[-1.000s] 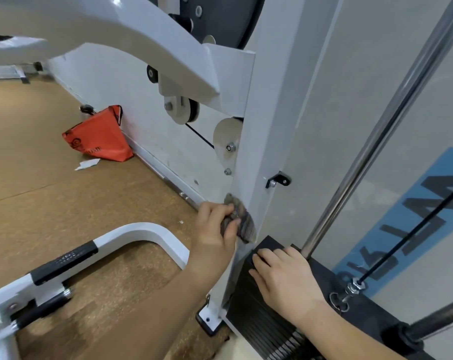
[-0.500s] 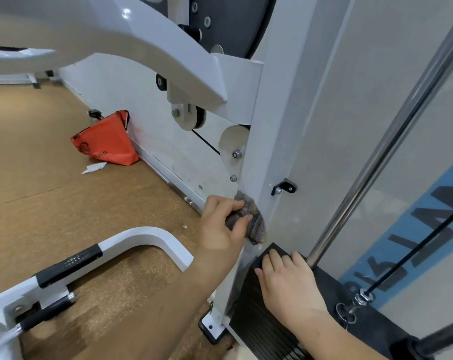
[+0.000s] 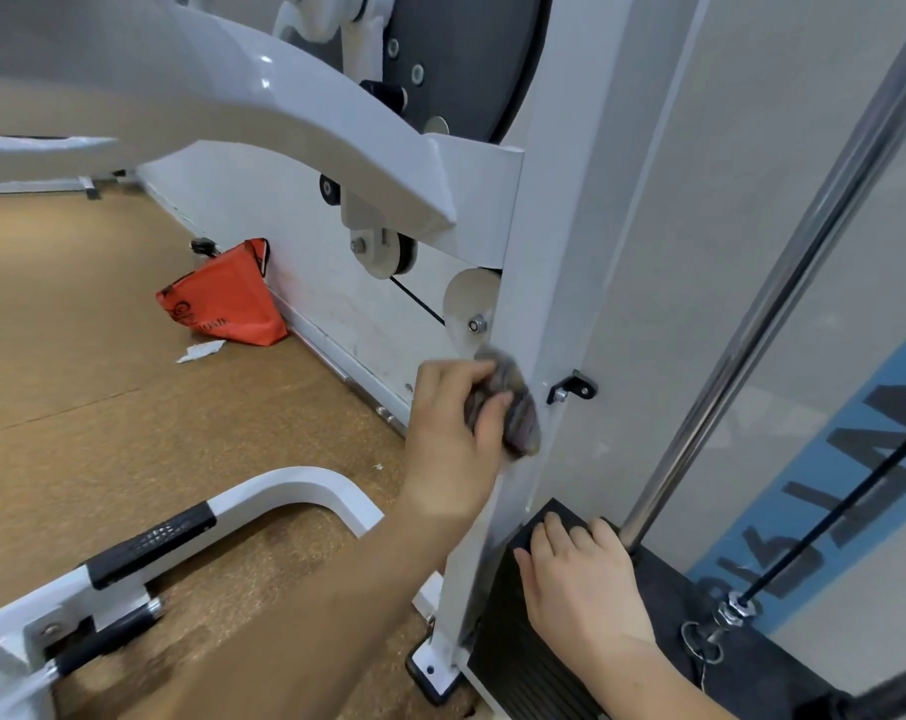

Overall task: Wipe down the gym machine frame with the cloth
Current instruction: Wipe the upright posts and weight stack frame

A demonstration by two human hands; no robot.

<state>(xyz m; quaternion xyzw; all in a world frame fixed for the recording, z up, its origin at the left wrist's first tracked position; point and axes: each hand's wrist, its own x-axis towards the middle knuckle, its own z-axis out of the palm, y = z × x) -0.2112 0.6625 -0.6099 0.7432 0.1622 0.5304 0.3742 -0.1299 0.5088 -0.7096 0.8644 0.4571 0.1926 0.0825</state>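
Here, in the head view, the grey cloth [image 3: 519, 407] is gripped by the left hand [image 3: 453, 428] against the white frame upright [image 3: 560, 252], just below the pulley bolt [image 3: 476, 324], where it could be snagged. The right hand [image 3: 583, 584] is laid flat on the weight stack [image 3: 531, 667], where fingers [image 3: 547, 535] could be pinched if plates shift.

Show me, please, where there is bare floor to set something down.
Bare floor lies between the orange bag and the curved white bar. Crowded by the upright: the left hand presses the cloth, the right hand rests on the weight stack.

L hand [image 3: 456, 433] presses cloth [image 3: 516, 407] vs frame upright [image 3: 555, 304]; R hand [image 3: 581, 589] flat on wt stack [image 3: 534, 662].
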